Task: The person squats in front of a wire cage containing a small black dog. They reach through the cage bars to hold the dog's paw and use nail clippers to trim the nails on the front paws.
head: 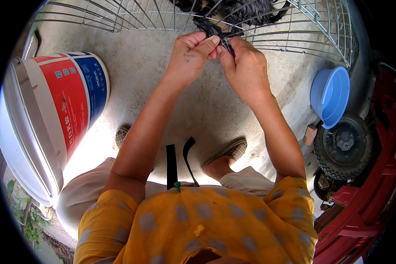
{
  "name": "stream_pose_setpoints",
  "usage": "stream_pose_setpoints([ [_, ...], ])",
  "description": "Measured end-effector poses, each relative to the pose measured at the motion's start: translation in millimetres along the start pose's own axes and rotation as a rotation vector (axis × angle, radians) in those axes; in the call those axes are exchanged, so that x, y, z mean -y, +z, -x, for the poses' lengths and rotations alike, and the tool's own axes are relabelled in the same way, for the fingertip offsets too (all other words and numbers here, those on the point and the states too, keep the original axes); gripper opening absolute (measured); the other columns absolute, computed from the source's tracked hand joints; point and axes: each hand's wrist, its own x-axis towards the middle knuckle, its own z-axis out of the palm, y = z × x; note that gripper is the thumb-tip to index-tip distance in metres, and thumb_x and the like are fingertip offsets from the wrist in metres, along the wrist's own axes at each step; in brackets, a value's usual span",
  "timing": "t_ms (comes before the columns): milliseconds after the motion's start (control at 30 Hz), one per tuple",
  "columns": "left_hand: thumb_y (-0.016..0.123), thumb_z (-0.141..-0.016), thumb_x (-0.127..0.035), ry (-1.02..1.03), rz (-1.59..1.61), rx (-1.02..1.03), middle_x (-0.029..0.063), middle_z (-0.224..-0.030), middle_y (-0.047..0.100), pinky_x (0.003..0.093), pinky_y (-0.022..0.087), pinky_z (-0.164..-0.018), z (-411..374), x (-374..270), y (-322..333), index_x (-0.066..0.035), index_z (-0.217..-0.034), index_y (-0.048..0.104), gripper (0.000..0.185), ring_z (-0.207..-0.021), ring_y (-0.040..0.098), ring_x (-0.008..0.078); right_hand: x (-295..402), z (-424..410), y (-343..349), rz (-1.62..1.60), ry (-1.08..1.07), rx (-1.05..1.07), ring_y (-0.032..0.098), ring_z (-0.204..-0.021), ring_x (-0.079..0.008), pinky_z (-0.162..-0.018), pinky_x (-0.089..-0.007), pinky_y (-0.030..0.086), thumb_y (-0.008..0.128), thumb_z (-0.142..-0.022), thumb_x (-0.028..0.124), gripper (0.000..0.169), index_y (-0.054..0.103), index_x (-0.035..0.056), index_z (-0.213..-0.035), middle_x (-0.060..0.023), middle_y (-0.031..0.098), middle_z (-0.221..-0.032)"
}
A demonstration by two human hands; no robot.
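Observation:
A dog (252,12) with wet-looking black and tan fur is behind the bars of a wire cage (298,34) at the top of the view. One dark furry part (208,27) of it, perhaps a leg or the tail, reaches the near bars. My left hand (189,57) pinches at the end of this part between thumb and fingers. Close beside it, my right hand (246,67) pinches the same dark tuft, thumb against forefinger. Thin strands show between the two hands; whether they are all hair I cannot tell.
At left stands a large white, red and blue bucket (74,95) bearing writing. On the right are a light blue plastic basin (330,95), a brick piece (310,135), a black tyre (344,145) and a red vehicle body (359,211). Concrete floor (138,69) lies beneath.

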Motion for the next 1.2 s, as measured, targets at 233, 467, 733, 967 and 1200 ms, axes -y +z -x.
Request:
stream_pose_setpoints([
  [233, 0.055, -0.086, -0.013, -0.011, -0.002, 0.002, 0.0008, -0.06, 0.054, 0.0217, 0.038, -0.056, 0.6, -0.1, -0.4, -0.003, -0.063, 0.055, 0.025, -0.058, 0.045, 0.0067, -0.2, 0.0, 0.8, 0.009, -0.018, -0.007, 0.058, -0.063, -0.0362, -0.056, -0.0409, 0.048, 0.06, -0.078, 0.014, 0.018, 0.053, -0.0026, -0.078, -0.02, 0.057, -0.072],
  [467, 0.055, -0.086, -0.013, 0.0, 0.006, 0.011, 0.0006, -0.061, 0.054, 0.0219, 0.038, -0.057, -0.2, 1.8, -1.4, -0.003, -0.064, 0.056, 0.024, -0.058, 0.045, 0.0069, 0.7, -0.8, 0.2, -0.004, -0.003, 0.006, 0.059, -0.063, -0.0367, -0.057, -0.0414, 0.048, 0.06, -0.077, 0.012, 0.017, 0.052, -0.0031, -0.077, -0.0207, 0.057, -0.071],
  [733, 0.055, -0.086, -0.012, -0.001, 0.02, 0.014, 0.0008, -0.061, 0.054, 0.0217, 0.038, -0.057, 0.5, 0.4, -1.2, -0.003, -0.065, 0.056, 0.022, -0.059, 0.046, 0.0069, 0.7, -1.4, 0.7, -0.033, 0.009, 0.005, 0.058, -0.063, -0.0368, -0.057, -0.0414, 0.048, 0.06, -0.078, 0.012, 0.017, 0.052, -0.0032, -0.076, -0.0206, 0.057, -0.07],
  [967, 0.056, -0.085, -0.012, 0.007, 0.036, 0.013, 0.001, -0.061, 0.054, 0.0217, 0.038, -0.057, -0.8, 2.6, -2.2, -0.002, -0.065, 0.056, 0.022, -0.058, 0.046, 0.007, 2.5, -0.6, -0.1, 0.032, 0.012, 0.015, 0.059, -0.063, -0.0363, -0.057, -0.0419, 0.049, 0.06, -0.078, 0.015, 0.019, 0.052, -0.0018, -0.077, -0.0199, 0.058, -0.072],
  [1200, 0.056, -0.085, -0.012, 0.005, 0.015, 0.019, 0.0012, -0.061, 0.055, 0.022, 0.039, -0.057, -1.9, 3.1, -3.2, -0.002, -0.064, 0.057, 0.023, -0.059, 0.046, 0.0073, 1.5, -1.5, 0.1, 0.044, 0.011, 0.019, 0.06, -0.063, -0.0363, -0.056, -0.0418, 0.049, 0.06, -0.078, 0.015, 0.019, 0.052, -0.002, -0.078, -0.0201, 0.057, -0.072],
])
